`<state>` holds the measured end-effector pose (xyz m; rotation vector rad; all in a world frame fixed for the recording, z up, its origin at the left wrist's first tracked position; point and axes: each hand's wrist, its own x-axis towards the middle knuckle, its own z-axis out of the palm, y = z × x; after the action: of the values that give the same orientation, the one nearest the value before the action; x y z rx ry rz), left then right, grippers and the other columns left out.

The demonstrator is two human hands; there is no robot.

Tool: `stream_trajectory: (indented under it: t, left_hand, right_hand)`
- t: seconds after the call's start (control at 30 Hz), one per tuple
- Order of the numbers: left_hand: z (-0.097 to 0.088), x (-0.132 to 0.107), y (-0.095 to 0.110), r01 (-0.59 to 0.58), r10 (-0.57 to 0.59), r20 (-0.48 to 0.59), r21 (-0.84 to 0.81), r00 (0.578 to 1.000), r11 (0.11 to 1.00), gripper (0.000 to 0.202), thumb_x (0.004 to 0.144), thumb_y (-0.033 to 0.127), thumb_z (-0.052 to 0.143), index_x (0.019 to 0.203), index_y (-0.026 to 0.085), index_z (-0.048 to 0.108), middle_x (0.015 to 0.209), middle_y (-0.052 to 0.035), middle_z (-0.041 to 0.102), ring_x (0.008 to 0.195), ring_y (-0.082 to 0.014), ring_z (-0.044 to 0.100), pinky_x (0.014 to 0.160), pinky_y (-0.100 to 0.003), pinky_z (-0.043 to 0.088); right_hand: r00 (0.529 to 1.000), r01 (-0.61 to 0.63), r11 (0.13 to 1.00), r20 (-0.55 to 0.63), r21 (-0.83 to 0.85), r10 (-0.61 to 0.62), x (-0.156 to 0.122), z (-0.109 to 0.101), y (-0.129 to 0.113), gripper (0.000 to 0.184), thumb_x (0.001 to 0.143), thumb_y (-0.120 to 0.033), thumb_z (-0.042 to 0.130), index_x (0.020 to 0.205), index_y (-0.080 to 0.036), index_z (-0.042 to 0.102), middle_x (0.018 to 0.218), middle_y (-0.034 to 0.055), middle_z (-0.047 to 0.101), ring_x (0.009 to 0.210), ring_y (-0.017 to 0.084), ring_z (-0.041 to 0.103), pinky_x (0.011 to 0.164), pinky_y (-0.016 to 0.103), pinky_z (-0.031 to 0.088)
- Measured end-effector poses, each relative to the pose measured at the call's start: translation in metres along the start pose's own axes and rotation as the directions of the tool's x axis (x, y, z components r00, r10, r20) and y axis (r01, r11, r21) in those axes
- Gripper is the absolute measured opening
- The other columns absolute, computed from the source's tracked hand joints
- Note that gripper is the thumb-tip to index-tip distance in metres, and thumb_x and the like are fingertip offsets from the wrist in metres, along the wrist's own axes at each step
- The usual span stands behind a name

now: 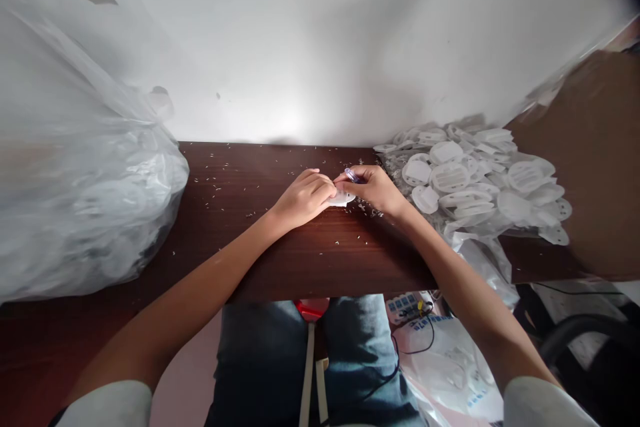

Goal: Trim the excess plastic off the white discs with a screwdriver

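Observation:
On the dark wooden table, a white plastic part sits under my two hands, partly covered by the fingers. My left hand is closed on its left side, holding it against the tabletop. In my right hand is a small tool with a translucent purplish handle, gripped between thumb and fingers. The tool's tip meets the part near my left fingertips, but is too hidden to make out. Small white shavings lie around the hands.
To the right is a heap of white plastic parts on clear plastic, beside a brown cardboard box. A large translucent bag of white pieces stands at left. Behind rises a white wall. A power strip is below the table edge.

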<state>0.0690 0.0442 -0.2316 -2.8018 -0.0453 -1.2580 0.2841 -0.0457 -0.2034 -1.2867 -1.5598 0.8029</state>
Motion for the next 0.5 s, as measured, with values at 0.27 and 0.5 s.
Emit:
stream_trajectory:
  t: [0.27,0.5]
  left_hand:
    - [-0.0024,0.0020,0.0028,-0.026,0.034,-0.055,0.151,0.998,0.988,0.017,0.096,0.011,0.068,0.099,0.023,0.056,0.096,-0.0001,0.077,0.091,-0.0203,0.071,0.086,-0.039,0.045]
    - [-0.0021,-0.0010,0.0025,0.029,-0.017,-0.069,0.177,0.997,0.984,0.019,0.094,0.010,0.068,0.099,0.024,0.055,0.097,-0.0003,0.077,0.088,-0.0203,0.072,0.083,-0.039,0.046]
  right_hand:
    - [1.000,0.012,0.998,0.008,-0.054,-0.011,-0.0015,0.0023,-0.0021,0.025,0.087,-0.045,0.078,0.094,-0.021,0.081,0.092,0.0044,0.078,0.086,0.021,0.067,0.081,0.034,0.052]
    - [1.000,-0.017,1.000,-0.026,-0.009,0.017,-0.0025,0.0052,-0.0039,0.029,0.086,-0.049,0.079,0.093,-0.020,0.079,0.093,0.0052,0.076,0.085,0.021,0.065,0.079,0.034,0.051]
